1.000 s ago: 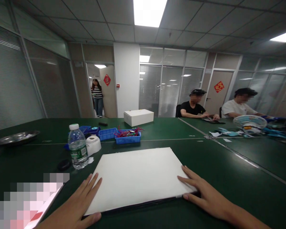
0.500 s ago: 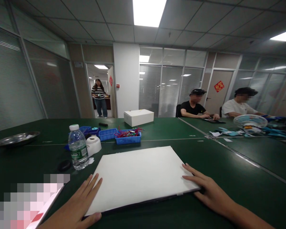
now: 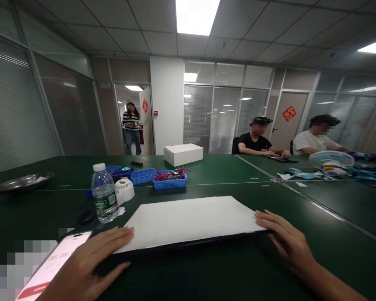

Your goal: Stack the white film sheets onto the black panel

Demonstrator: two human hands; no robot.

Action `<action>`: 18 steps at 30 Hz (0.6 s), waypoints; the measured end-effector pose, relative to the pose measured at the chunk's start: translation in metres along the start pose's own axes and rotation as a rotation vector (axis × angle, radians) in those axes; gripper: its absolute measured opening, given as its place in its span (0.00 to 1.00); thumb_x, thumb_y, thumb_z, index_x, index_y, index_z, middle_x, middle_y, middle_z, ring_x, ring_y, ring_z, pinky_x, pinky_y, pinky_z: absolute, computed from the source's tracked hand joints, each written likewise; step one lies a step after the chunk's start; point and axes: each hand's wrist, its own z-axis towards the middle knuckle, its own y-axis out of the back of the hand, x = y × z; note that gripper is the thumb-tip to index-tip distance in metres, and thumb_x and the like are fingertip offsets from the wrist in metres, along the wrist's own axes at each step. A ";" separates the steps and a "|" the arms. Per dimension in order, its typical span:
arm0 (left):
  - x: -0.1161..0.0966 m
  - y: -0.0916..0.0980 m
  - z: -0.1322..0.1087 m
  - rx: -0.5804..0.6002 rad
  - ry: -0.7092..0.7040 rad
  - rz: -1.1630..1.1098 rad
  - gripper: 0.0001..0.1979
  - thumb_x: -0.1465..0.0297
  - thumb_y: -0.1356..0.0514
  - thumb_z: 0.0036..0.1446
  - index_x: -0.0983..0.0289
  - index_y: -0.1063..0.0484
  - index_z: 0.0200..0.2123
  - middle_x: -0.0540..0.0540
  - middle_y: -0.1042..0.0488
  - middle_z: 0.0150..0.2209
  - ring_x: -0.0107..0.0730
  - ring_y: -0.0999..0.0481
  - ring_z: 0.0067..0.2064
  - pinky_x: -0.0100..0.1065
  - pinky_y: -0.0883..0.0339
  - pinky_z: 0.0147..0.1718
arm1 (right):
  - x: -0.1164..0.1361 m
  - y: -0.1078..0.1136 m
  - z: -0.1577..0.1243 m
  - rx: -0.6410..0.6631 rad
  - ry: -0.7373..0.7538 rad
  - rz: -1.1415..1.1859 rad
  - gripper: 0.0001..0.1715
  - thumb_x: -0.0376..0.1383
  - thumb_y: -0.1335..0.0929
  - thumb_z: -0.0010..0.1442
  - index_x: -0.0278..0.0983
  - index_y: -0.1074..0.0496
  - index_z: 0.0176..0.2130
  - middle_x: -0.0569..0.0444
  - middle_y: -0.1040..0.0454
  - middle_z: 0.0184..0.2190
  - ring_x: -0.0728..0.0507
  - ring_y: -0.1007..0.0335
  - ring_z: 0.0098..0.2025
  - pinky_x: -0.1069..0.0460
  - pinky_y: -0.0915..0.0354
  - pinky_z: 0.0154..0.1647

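Note:
A flat white panel (image 3: 191, 223) with a dark near edge is between my two hands over the green table. Its near edge looks raised, so its top appears narrow from here. My left hand (image 3: 90, 259) grips the left near corner, fingers on the white face and thumb below the edge. At the right end, my right hand (image 3: 285, 236) has its fingertips over the face and its thumb underneath. A lit phone (image 3: 54, 259) lies beside my left hand, partly pixelated and partly covered by it.
Beyond the panel stand a water bottle (image 3: 104, 196), a white vented dome (image 3: 124, 191) and blue trays (image 3: 170, 184), one holding red wires. Farther back is a white box (image 3: 183, 155). A metal dish (image 3: 21, 182) lies left. Two people sit far right; another stands in the doorway.
The panel's near edge has come up and tilted away from me. Both hands have moved upward with it, and more of the phone shows.

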 end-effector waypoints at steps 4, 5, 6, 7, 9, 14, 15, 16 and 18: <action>0.004 -0.007 -0.007 -0.078 -0.008 -0.054 0.19 0.61 0.46 0.69 0.48 0.24 0.58 0.46 0.21 0.59 0.40 0.20 0.57 0.43 0.27 0.60 | -0.007 0.005 -0.001 -0.021 -0.002 -0.064 0.26 0.31 0.33 0.64 0.46 0.30 0.60 0.51 0.24 0.57 0.38 0.29 0.61 0.34 0.32 0.63; 0.004 -0.008 -0.008 -0.090 -0.017 -0.056 0.19 0.62 0.46 0.69 0.48 0.24 0.58 0.46 0.21 0.59 0.40 0.19 0.57 0.42 0.27 0.59 | -0.007 0.006 -0.001 -0.008 0.029 -0.092 0.28 0.31 0.33 0.63 0.46 0.31 0.61 0.51 0.24 0.57 0.37 0.30 0.62 0.33 0.34 0.64; 0.003 -0.009 -0.009 -0.103 -0.032 -0.053 0.19 0.62 0.46 0.69 0.49 0.25 0.59 0.46 0.21 0.59 0.39 0.19 0.57 0.41 0.26 0.59 | -0.006 0.008 0.000 0.008 0.060 -0.124 0.29 0.31 0.32 0.63 0.46 0.32 0.62 0.51 0.25 0.57 0.36 0.31 0.63 0.31 0.36 0.65; 0.001 -0.009 -0.009 -0.120 -0.048 -0.046 0.19 0.63 0.46 0.70 0.49 0.25 0.59 0.46 0.21 0.59 0.39 0.19 0.57 0.40 0.26 0.58 | -0.003 0.009 0.002 0.024 0.086 -0.160 0.31 0.31 0.32 0.62 0.45 0.33 0.63 0.50 0.25 0.58 0.35 0.32 0.64 0.31 0.37 0.65; -0.006 -0.007 -0.008 -0.143 -0.077 -0.027 0.19 0.63 0.46 0.70 0.48 0.26 0.60 0.46 0.21 0.59 0.38 0.19 0.57 0.39 0.26 0.58 | 0.006 0.009 0.006 0.039 0.138 -0.207 0.33 0.31 0.31 0.61 0.43 0.34 0.64 0.47 0.27 0.60 0.35 0.33 0.64 0.32 0.35 0.64; -0.029 -0.001 -0.008 -0.141 -0.118 0.012 0.19 0.65 0.47 0.72 0.45 0.29 0.62 0.43 0.22 0.59 0.37 0.22 0.60 0.40 0.31 0.63 | 0.042 0.001 0.032 0.010 0.277 -0.190 0.26 0.31 0.31 0.62 0.37 0.30 0.59 0.44 0.23 0.54 0.38 0.27 0.57 0.42 0.26 0.54; -0.032 -0.001 -0.009 -0.145 -0.131 0.015 0.20 0.65 0.48 0.73 0.45 0.29 0.63 0.43 0.22 0.59 0.36 0.22 0.60 0.39 0.31 0.62 | 0.051 -0.001 0.039 0.000 0.294 -0.183 0.22 0.31 0.31 0.63 0.37 0.29 0.57 0.44 0.22 0.51 0.38 0.26 0.55 0.43 0.26 0.52; -0.035 -0.001 -0.009 -0.149 -0.141 0.017 0.20 0.65 0.49 0.73 0.46 0.29 0.63 0.44 0.22 0.59 0.36 0.22 0.60 0.38 0.30 0.62 | 0.060 -0.003 0.047 -0.010 0.312 -0.170 0.18 0.31 0.32 0.64 0.36 0.27 0.54 0.44 0.21 0.49 0.39 0.24 0.52 0.44 0.25 0.50; -0.036 -0.002 -0.011 -0.153 -0.141 0.018 0.20 0.64 0.50 0.74 0.47 0.29 0.63 0.45 0.22 0.59 0.36 0.21 0.59 0.37 0.29 0.61 | 0.077 -0.005 0.062 -0.014 0.349 -0.129 0.11 0.30 0.34 0.66 0.34 0.26 0.49 0.45 0.21 0.43 0.40 0.23 0.45 0.45 0.25 0.45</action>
